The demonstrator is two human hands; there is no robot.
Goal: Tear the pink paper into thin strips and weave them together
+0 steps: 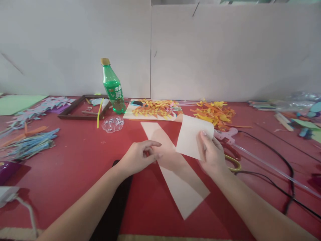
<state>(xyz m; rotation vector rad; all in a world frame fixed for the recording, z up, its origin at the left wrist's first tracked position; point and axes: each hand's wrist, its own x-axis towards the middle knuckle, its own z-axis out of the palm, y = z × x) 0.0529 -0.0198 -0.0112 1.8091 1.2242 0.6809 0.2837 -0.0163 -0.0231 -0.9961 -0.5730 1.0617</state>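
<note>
My right hand (213,152) grips a piece of white paper (192,137), thumb on the near face and fingers behind it; its top edge curls over. Below, a long strip of pale paper (183,184) lies slantwise on the red table. My left hand (140,155) hovers over the left side of that strip, thumb and forefinger apart with nothing between them. Close behind my right hand are a pair of scissors with yellow-edged handles (233,164) and a pink glue gun (227,135).
A green bottle (114,88) stands at the back beside a dark frame (75,117) and a clear bead tray (112,124). Yellow and orange paper pieces (215,115) lie at the back. Blue paper strips (37,144) are left. A black cable (281,157) runs along the right.
</note>
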